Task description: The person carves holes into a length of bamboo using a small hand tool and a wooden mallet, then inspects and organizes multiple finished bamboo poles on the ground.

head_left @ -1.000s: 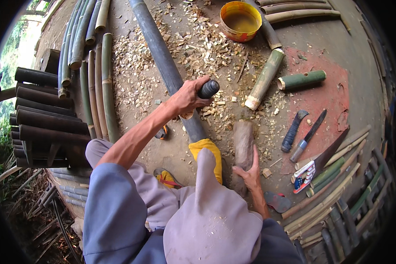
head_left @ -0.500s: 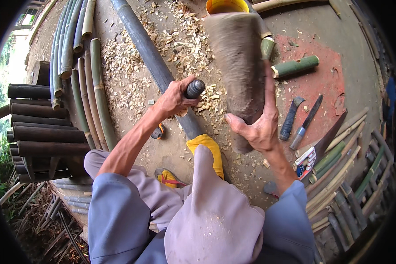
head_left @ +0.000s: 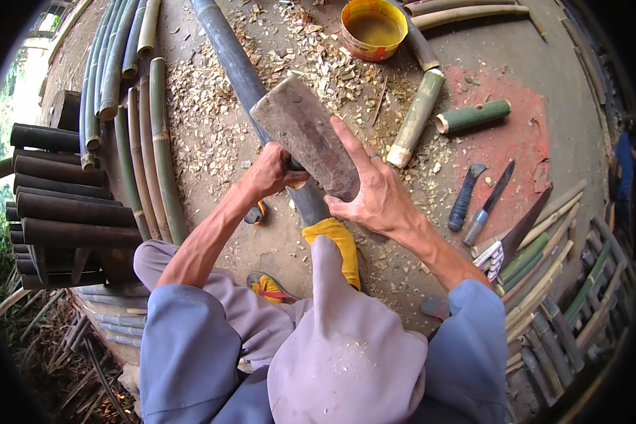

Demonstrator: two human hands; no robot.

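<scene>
Brown, rough wood makes up the thick block (head_left: 304,138) in the head view. It is up over the long dark pole (head_left: 234,60), tilted, with its far end leaning to the left. The right hand (head_left: 385,194) has it by the near end, thumb and fingers clamped on the wood. One long finger lies along its side, likely to keep so heavy a lump from tipping.

The left hand (head_left: 267,172) is low, right by the pole, its fingers curled tight around a dark handle (head_left: 295,167), which seems to be gripped so it won't wobble. The block hides most of that handle, so I can't tell what is on its other end, or if the two touch.

Yellow cloth (head_left: 338,240) lies over the near end of the pole. It looks like part of a leg or foot, maybe put there so the pole can't roll.

To the right, two knives, one hooked (head_left: 463,201) and one straight (head_left: 491,201), lie side by side near a saw (head_left: 519,240), perhaps so they are easy to grab. The yellow bucket (head_left: 374,51) sits far off, maybe so no one kicks it. Wood chips (head_left: 208,116) are all over the ground.
</scene>
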